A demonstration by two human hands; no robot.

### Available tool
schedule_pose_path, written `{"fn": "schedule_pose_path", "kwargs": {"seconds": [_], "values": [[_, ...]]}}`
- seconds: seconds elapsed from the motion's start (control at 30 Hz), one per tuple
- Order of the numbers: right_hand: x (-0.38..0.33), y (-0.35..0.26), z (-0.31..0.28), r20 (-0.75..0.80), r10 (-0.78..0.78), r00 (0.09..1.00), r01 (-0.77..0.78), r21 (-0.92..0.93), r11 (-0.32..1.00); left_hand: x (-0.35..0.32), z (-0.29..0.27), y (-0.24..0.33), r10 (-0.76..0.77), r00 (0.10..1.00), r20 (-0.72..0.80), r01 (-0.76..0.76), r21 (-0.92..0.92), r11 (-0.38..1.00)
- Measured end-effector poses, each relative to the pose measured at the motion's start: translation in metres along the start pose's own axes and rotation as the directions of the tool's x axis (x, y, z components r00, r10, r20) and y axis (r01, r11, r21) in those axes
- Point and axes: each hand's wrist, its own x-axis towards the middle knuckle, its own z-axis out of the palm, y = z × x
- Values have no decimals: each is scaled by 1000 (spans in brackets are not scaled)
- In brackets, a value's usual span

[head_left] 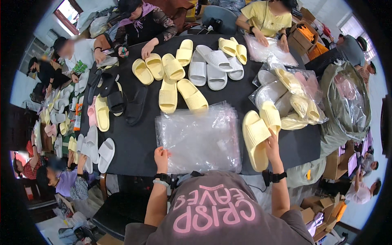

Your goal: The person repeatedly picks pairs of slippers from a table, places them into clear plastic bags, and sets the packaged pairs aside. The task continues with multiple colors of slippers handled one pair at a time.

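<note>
My left hand (161,157) pinches the near left corner of a stack of clear plastic bags (200,136) lying on the black table (139,141). My right hand (271,145) grips a pair of pale yellow slippers (258,134) at the table's right side, one slipper lying flat and the other standing against it. Just beyond them lies a pile of bagged slippers (290,96) in yellow, white and pink.
Loose yellow slippers (173,81) and white slippers (212,67) cover the far half of the table; black, pink and white ones (108,98) lie at the left. Other people sit around the far and left edges. A large sack (347,102) stands at the right, cardboard boxes beyond.
</note>
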Motion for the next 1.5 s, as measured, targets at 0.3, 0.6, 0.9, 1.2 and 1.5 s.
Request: {"fn": "schedule_pose_path", "kwargs": {"seconds": [0.3,0.6,0.9,1.2,1.5], "values": [[18,-109,139,404,-309,861,345,-17,939,1,10,-9,62,996,66,-54,-118,992],[-8,-83,158,603,-356,714,510,-100,854,-28,17,19,564,825,36,-471,596,650],[-35,-5,122,704,-268,657,376,3,927,-68,94,92,447,476,758,-863,302,405],[-42,-8,137,825,-100,557,484,-224,846,-59,147,66,87,646,758,-747,605,274],[-49,12,139,771,-241,589,535,-149,831,-46,48,177,354,782,512,-609,509,608]]}}
